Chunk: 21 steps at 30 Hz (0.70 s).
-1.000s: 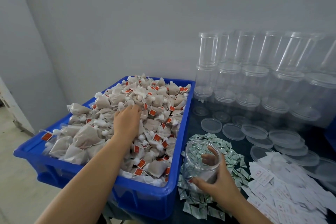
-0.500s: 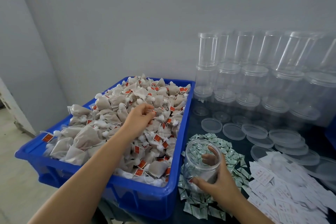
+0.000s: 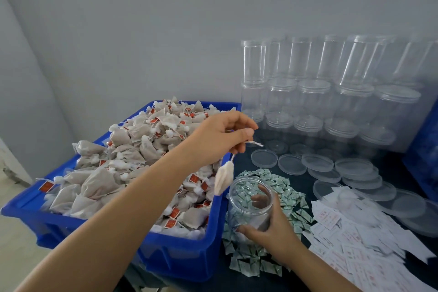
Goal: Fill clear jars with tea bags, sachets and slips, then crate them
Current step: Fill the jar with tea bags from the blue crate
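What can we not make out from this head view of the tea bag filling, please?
- Print on the paper slips: too small and blurred.
- Hanging tea bag: motion-blurred.
- Jar contents: unclear behind the right hand.
- Left hand: how its fingertips pinch the string is unclear.
- Blue crate at right: cut off by the edge.

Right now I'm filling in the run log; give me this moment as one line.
left hand: dangles tea bag by its string over jar | right hand: grips jar | jar: open, no tea bag inside yet
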### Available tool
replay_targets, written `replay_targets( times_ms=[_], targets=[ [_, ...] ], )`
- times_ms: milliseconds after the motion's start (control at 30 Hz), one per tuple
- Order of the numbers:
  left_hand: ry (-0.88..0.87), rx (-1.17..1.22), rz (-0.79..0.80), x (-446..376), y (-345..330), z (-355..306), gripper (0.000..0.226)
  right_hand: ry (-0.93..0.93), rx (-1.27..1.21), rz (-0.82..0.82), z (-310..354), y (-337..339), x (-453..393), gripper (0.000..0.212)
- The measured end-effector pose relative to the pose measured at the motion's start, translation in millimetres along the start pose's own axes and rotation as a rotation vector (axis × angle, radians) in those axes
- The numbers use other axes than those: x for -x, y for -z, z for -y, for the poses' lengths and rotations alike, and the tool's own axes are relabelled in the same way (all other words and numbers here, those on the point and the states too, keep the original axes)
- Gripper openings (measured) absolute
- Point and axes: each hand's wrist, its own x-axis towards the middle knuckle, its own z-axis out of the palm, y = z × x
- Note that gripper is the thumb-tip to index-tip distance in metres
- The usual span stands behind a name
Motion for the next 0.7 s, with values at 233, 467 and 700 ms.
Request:
replay_targets(
  times_ms=[233, 467, 700],
  targets=[
    [-0.053, 0.027, 0.056, -8.2, -23.7, -21.5, 0.017, -0.083, 0.012, 0.042, -2.8, -0.2, -0.5, 0.074],
    [-0.038, 0.046, 0.110, -11.9, -39.5, -16.4, 0.020, -0.180, 0.110, 0.013, -1.0, -1.3, -0.1, 0.054],
    [-0.038, 0.029, 0.070, -13.8, -34.2, -12.5, 0.017, -0.157, 0.025, 0.007, 2.7, -0.1, 2.4, 0.052]
  ],
)
